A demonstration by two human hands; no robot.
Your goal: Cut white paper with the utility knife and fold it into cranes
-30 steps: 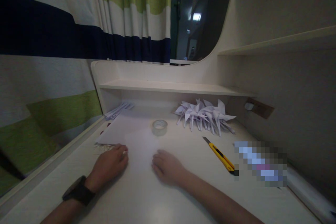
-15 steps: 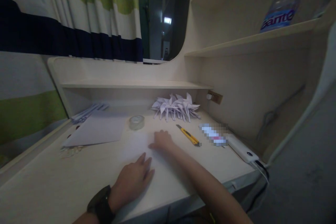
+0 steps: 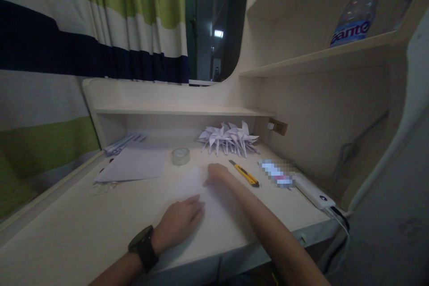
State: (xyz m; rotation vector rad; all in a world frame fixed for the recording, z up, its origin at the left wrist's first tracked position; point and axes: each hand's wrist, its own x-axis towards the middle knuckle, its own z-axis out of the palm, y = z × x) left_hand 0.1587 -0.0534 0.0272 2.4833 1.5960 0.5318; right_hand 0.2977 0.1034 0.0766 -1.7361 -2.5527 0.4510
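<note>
A white sheet of paper (image 3: 191, 180) lies on the desk under both hands, its outline faint against the pale top. My left hand (image 3: 180, 222), with a black watch on the wrist, rests flat on the near part of the sheet with its fingers stretched out. At the far right part of the paper is my right hand (image 3: 217, 174), fingers curled down on it and thumb pointing toward the left hand. A roll of clear tape (image 3: 180, 156) sits beyond the sheet. To the right of the right hand lies a yellow utility knife (image 3: 246, 174), blade end pointing away.
Several white paper pinwheels (image 3: 229, 137) are bunched at the back. At left, a stack of white paper (image 3: 134, 163) lies before some rolled or folded papers (image 3: 124, 143). A blurred-out phone (image 3: 276, 173) and a white power strip (image 3: 313, 194) line the right side. A bottle (image 3: 357, 13) stands on the shelf.
The view has shifted, so the whole scene sits slightly to the right. My left hand's fingers have come closer together and lie flatter. Both hands remain at the sheet.
</note>
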